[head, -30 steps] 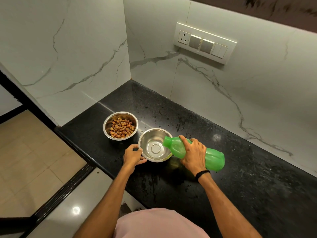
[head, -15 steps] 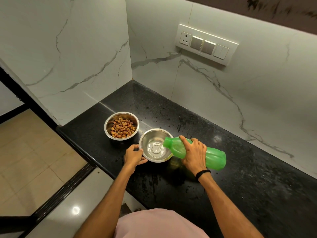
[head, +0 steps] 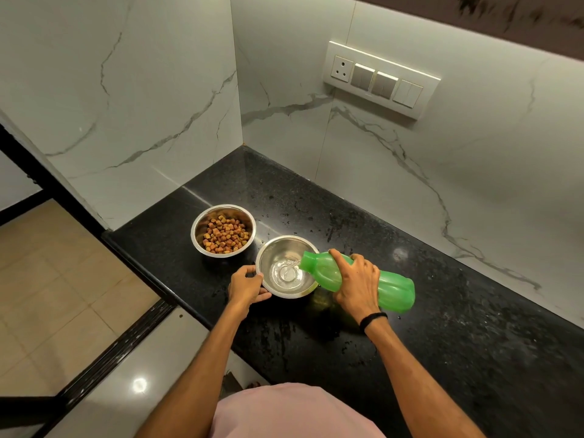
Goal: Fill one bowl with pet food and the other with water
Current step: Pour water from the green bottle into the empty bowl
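Observation:
Two steel bowls stand side by side on a black stone counter point(head: 410, 311). The left bowl point(head: 198, 235) holds brown pet food pellets point(head: 225, 234). The right bowl point(head: 271, 251) has a thin stream of water landing in its bottom and a shallow pool there. My right hand point(head: 355, 282) grips a green plastic bottle point(head: 393, 287), tipped nearly level with its open mouth over the right bowl's rim. My left hand point(head: 245, 286) clasps the near-left rim of that bowl.
White marble walls meet in a corner behind the bowls. A switch panel with a socket point(head: 380, 79) is set in the right wall. The counter's front edge point(head: 151, 279) runs diagonally at the left, with tiled floor below it. Water spots mark the counter.
The bottle has tipped a little further and water now runs from its mouth into the right bowl. Both hands kept their hold and place.

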